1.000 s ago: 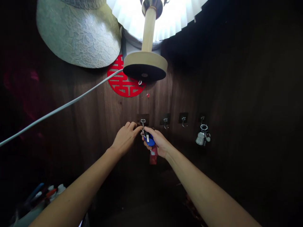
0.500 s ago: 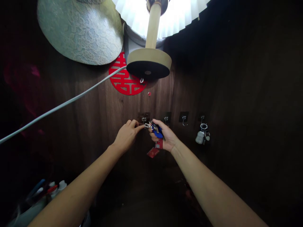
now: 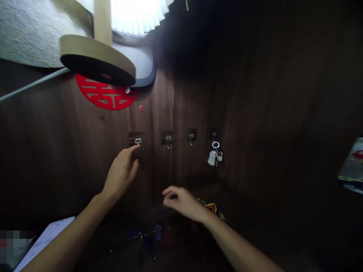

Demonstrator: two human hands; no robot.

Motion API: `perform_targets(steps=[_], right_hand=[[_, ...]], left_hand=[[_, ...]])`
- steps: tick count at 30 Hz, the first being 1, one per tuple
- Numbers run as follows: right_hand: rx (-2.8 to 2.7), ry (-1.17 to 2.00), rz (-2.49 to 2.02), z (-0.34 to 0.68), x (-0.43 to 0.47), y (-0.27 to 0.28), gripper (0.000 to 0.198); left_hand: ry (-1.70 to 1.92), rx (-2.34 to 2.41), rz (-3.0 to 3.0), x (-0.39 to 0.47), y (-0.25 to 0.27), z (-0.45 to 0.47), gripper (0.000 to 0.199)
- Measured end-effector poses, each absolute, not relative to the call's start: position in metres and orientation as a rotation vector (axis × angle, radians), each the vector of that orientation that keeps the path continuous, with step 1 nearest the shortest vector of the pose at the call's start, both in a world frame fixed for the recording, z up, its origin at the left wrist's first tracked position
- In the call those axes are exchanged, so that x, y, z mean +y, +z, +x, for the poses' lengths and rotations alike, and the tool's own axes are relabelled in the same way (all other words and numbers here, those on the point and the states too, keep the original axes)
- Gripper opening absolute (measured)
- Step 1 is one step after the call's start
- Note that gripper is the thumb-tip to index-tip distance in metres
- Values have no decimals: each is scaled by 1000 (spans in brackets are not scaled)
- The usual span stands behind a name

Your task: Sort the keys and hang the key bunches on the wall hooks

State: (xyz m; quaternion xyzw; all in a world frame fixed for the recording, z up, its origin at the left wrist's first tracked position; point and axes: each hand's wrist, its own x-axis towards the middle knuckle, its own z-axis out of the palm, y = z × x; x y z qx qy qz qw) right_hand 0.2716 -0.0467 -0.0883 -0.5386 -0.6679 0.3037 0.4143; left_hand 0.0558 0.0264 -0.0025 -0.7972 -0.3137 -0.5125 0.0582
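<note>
Silver metal hook [image 3: 138, 141] is being steadied, perhaps, by half-open left hand [image 3: 121, 170], grip unclear; nothing is being held by half-curled right hand [image 3: 181, 202].

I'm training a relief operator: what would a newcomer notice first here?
The glowing lampshade, at the top left of centre, stands out first. Next comes the red cutout, partly hidden behind the lamp's round base. Below, the left hand is at the leftmost hook.
</note>
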Motion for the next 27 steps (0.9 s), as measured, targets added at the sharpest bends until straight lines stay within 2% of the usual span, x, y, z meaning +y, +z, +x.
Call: perform_targets(steps=[3, 5, 6, 8, 10, 12, 18, 21, 27], right_hand=[[-1350, 571, -1266, 355, -47, -48, 23], [-1077, 208, -1226, 410, -39, -27, 24], [-926, 29, -1209, 434, -31, -21, 29], [-784, -68, -1255, 471, -13, -15, 46], [-794, 19, -1316, 494, 6, -16, 60], [-832, 109, -1334, 506, 22, -19, 62], [-983, 429, -1242, 530, 28, -24, 34], [-1003, 583, -1135, 538, 22, -27, 34], [-934, 782, -959, 543, 14, -24, 30]], left_hand=[[-1952, -1079, -2091, 12, -6, 82, 53], [-2119, -1099, -1879, 4, -7, 107, 51], [-2127, -1070, -1850, 0, -7, 122, 47], [-2001, -950, -1981, -4, -6, 157, 37], [-1729, -798, -2251, -3, -2, 197, 34], [-1458, -696, -2433, 2, 6, 241, 39], [-680, -673, -2457, 28, 44, 360, 43], [-513, -759, -2413, 35, 56, 395, 40], [-501, -744, -2407, 43, 54, 411, 32]])
